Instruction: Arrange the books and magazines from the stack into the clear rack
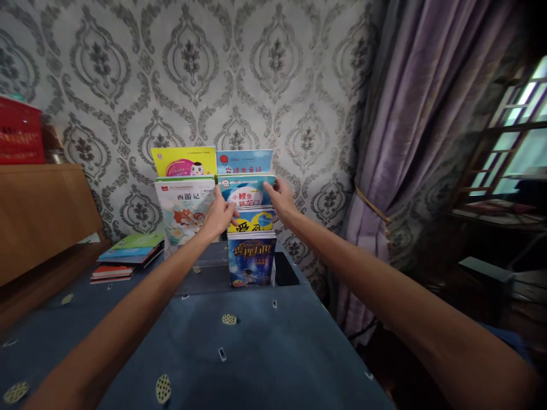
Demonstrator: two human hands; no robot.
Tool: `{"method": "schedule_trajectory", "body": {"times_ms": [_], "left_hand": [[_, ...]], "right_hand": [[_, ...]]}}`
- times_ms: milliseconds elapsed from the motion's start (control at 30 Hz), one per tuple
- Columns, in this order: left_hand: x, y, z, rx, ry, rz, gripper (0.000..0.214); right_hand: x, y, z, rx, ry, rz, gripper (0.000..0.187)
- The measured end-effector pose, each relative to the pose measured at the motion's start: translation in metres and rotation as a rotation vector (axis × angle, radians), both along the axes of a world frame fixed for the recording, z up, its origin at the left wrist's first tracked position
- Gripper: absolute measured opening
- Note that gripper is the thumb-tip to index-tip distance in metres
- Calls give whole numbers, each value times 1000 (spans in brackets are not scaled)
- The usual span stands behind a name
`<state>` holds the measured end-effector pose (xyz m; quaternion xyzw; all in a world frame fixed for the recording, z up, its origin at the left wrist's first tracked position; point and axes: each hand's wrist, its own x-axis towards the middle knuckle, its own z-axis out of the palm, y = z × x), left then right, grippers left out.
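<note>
Children's books stand in a tiered rack at the back of a table covered in blue cloth (256, 353). My left hand (219, 215) grips the left edge of a blue-and-white book (247, 192) in the right column. My right hand (280, 199) holds the right edge of the same book, fingers curled on its top corner. Below it stand a yellow book (252, 221) and a dark blue book (251, 262). A white book (183, 213) and a yellow-pink book (183, 162) fill the left column. A light blue book (244, 161) stands at the top right.
A stack of flat books (128, 256) lies on the left of the table. A wooden cabinet (38, 216) with a red crate (19, 134) on it is at the far left. A purple curtain (410, 142) and a window (513, 131) are to the right.
</note>
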<state>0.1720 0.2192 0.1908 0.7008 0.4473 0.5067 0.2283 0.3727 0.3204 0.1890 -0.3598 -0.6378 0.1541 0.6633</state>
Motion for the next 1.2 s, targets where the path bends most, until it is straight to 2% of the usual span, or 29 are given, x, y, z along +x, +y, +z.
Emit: {"method": "schedule_trajectory", "body": {"times_ms": [233, 300, 500, 833, 1000, 1200], "left_hand": [[-1, -1, 3, -28, -9, -11, 87], [-2, -1, 4, -34, -9, -20, 87], [-1, 0, 7, -77, -17, -48, 90], [5, 0, 5, -65, -71, -40, 90], [20, -4, 14, -106, -171, 33, 76], [28, -6, 24, -151, -312, 36, 38]], "right_hand": [[4, 1, 5, -89, 92, 95, 45], [5, 2, 8, -112, 92, 86, 45], [8, 7, 8, -72, 83, -2, 41], [11, 6, 5, -14, 106, -1, 41], [11, 4, 6, -21, 121, 11, 43], [10, 2, 6, -29, 106, -12, 41]]}}
